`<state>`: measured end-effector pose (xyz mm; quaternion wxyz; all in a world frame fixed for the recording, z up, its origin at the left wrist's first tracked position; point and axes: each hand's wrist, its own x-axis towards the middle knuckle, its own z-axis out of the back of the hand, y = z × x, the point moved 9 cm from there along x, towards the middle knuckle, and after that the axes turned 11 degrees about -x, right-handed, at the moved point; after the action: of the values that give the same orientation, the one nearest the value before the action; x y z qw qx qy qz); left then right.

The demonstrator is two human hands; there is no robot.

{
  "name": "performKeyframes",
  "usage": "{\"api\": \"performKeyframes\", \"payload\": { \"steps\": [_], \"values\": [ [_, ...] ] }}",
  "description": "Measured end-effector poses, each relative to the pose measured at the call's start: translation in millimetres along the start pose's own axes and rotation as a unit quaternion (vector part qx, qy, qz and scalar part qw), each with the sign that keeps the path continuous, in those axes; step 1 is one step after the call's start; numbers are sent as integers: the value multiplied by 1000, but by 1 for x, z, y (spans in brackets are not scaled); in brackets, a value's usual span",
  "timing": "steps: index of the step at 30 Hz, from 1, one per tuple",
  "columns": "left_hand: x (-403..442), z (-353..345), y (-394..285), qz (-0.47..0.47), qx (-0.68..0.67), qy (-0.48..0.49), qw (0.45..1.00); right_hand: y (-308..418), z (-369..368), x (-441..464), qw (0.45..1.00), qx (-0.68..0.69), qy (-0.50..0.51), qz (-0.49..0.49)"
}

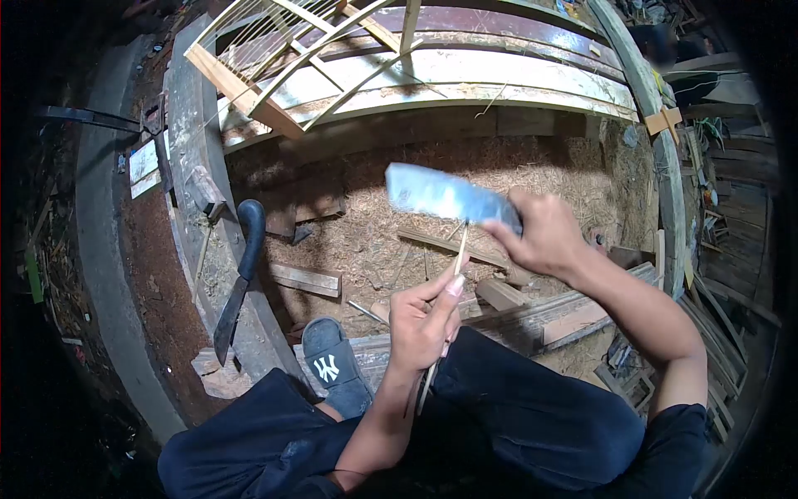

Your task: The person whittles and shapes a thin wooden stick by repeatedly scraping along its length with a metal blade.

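Observation:
My left hand (424,324) is closed round a thin wooden stick (461,245), which slants up from the fist and runs down below it towards my lap. In my right hand (544,233) is a broad-bladed knife (445,193), its shiny blade pointing left and smeared by motion; the fingers cover its handle. The blade lies across the stick's upper end, though I cannot tell whether it touches. To the left, a machete (241,283) with a dark curved handle rests against the grey beam, apart from both hands.
A slatted wooden frame (307,58) with thin rods stands on pale boards (465,75) at the back. Shavings (366,216) and wood offcuts (307,279) cover the ground. A grey beam (195,133) runs along the left. A slippered foot (332,362) is near the front.

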<state>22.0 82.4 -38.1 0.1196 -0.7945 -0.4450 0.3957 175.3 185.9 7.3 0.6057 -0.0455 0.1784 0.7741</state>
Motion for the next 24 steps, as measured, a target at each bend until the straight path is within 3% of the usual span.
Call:
{"api": "performKeyframes", "payload": {
  "steps": [2,4,5,6,8,10,12,13,14,16,18,20,22,24],
  "values": [
    [2,-1,-1,-10,-18,0,1000,3,10,2,999,0,-32,-7],
    [-4,-1,6,16,13,-3,1000,43,2,-23,990,-18,40,137],
    [-7,-1,5,-4,1,-8,1000,46,6,-26,986,-23,-22,162],
    [-4,-2,4,-4,1,-5,1000,38,1,-21,987,-25,-24,160],
    [0,-1,0,1,8,-11,1000,-3,-4,-3,1000,1,-21,15],
    [1,0,2,-4,5,-15,1000,1,-3,-5,1000,0,1,8],
    [-6,6,9,23,38,-41,998,46,1,-26,988,-6,5,152],
    [-9,7,10,29,45,-47,997,49,5,-26,987,-19,11,157],
    [-6,7,7,28,45,-44,998,41,2,-19,988,-21,10,155],
    [1,3,0,17,6,-16,1000,-8,-4,2,1000,3,9,-19],
    [1,4,2,5,4,-16,1000,-3,-2,-5,1000,0,23,-19],
    [-9,12,14,41,43,-45,997,48,3,-27,986,-33,4,163],
    [-2,-2,0,8,1,4,1000,39,2,-17,990,10,18,138],
    [2,2,0,2,-22,0,1000,-7,-1,3,1000,-8,-6,-23]
  ]
}}
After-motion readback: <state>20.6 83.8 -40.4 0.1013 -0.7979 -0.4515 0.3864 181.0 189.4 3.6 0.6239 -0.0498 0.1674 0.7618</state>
